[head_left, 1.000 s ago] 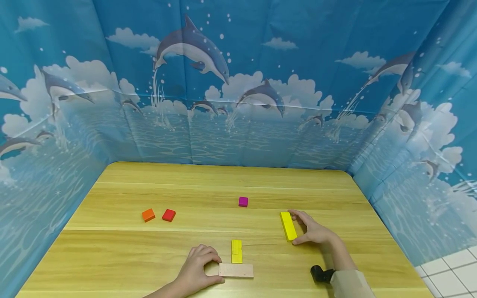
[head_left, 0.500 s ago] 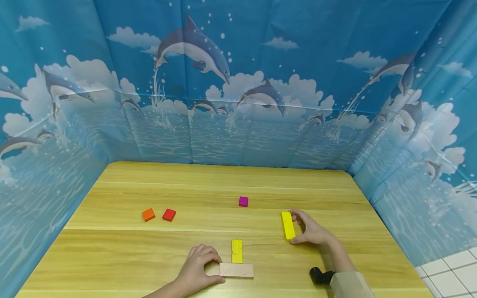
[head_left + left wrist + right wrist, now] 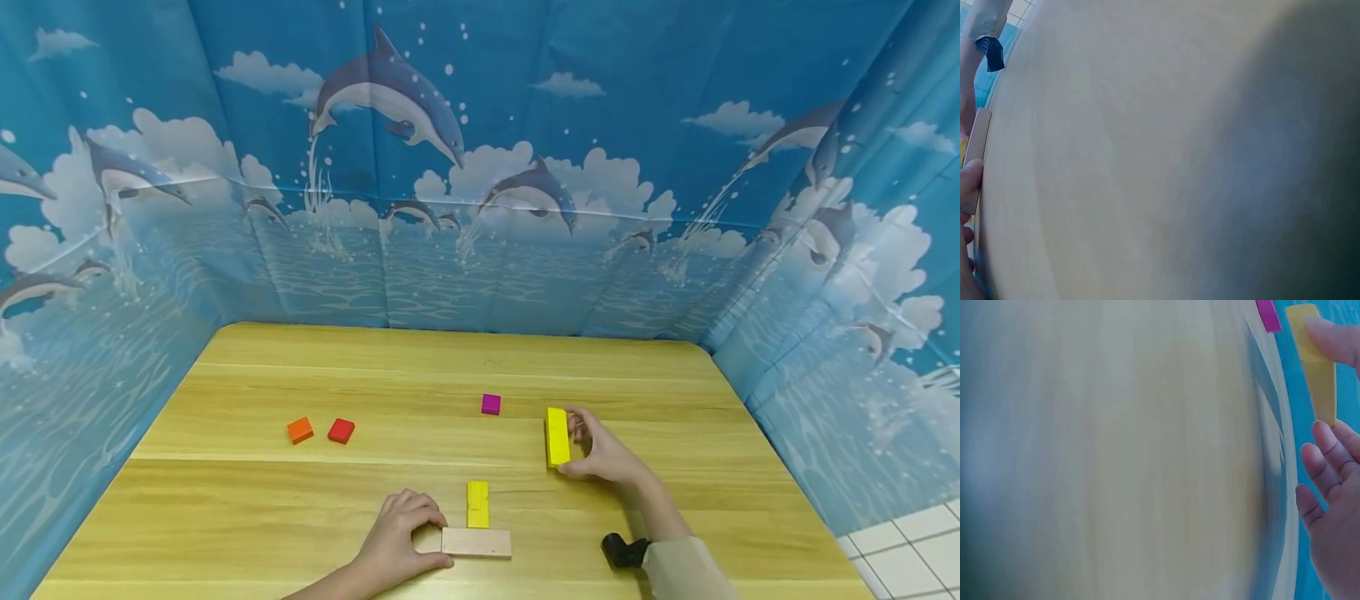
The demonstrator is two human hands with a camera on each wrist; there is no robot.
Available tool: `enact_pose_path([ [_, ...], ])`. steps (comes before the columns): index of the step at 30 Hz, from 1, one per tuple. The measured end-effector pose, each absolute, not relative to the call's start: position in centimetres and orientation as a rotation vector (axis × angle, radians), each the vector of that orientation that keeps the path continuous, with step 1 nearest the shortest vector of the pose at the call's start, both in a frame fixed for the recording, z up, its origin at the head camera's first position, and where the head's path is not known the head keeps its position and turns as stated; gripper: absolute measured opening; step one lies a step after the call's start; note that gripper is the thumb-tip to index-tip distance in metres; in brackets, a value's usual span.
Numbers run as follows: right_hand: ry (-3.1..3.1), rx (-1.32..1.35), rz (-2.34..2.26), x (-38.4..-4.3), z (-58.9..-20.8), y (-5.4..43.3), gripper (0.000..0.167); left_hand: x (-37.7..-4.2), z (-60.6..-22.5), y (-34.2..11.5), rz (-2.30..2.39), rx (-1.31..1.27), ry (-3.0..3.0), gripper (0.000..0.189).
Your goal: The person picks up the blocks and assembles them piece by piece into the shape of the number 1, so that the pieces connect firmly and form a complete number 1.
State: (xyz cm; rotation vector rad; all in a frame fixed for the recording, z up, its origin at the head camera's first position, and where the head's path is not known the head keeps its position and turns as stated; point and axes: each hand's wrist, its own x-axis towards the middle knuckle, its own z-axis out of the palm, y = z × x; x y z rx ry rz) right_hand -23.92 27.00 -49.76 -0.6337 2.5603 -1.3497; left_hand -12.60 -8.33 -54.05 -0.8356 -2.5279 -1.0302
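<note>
In the head view, my left hand (image 3: 393,537) holds the left end of a plain wooden block (image 3: 480,542) between thumb and fingers near the table's front. A yellow piece (image 3: 477,504) with a seam across it lies just behind that block, forming a T shape with it. My right hand (image 3: 603,450) pinches a long yellow block (image 3: 557,435) end to end, thumb at its near end and fingertips at its far end. The right wrist view shows this yellow block (image 3: 1316,372) raised, with the other fingers spread off it.
A purple square block (image 3: 491,405) lies farther back on the wooden table (image 3: 390,367). Over to the left sit a red block (image 3: 341,431) and an orange block (image 3: 300,430). A blue dolphin-print curtain (image 3: 480,275) surrounds the back and sides. The right wrist carries a black camera (image 3: 622,551).
My right hand has lifted the long yellow block and carried it leftward and slightly back. My left hand and the wooden block stay put.
</note>
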Motion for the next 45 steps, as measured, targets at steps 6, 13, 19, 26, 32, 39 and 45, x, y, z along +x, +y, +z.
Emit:
enact_pose_path([
  [6, 2.546, -0.659, -1.384, -24.4, -49.5, 24.6, 0.095, -12.7, -53.9, -8.4, -1.027, -0.829, -2.528, 0.034],
  [13, 2.534, -0.720, -1.397, -25.0, -49.4, 21.7, 0.094, -12.9, -53.8, -8.4, -1.020, -0.834, -2.512, 0.034],
  [19, 2.519, -0.762, -1.378, -25.1, -49.7, 19.6, 0.091, -13.0, -53.8, -8.4, -1.030, -0.841, -2.497, 0.034],
  [26, 2.505, -0.761, -1.334, -25.2, -49.9, 17.8, 0.091, -13.0, -53.8, -8.4, -1.038, -0.844, -2.509, 0.034],
  [32, 2.497, -0.754, -1.304, -25.2, -50.4, 16.9, 0.088, -13.0, -53.6, -8.4, -1.037, -0.844, -2.526, 0.034],
  [39, 2.566, -0.766, -1.226, -25.3, -50.9, 16.4, 0.083, -12.8, -53.5, -8.4, -1.034, -0.838, -2.544, 0.034],
  [45, 2.607, -0.760, -1.173, -25.2, -50.9, 16.1, 0.081, -12.9, -53.5, -8.5, -1.034, -0.840, -2.536, 0.033],
])
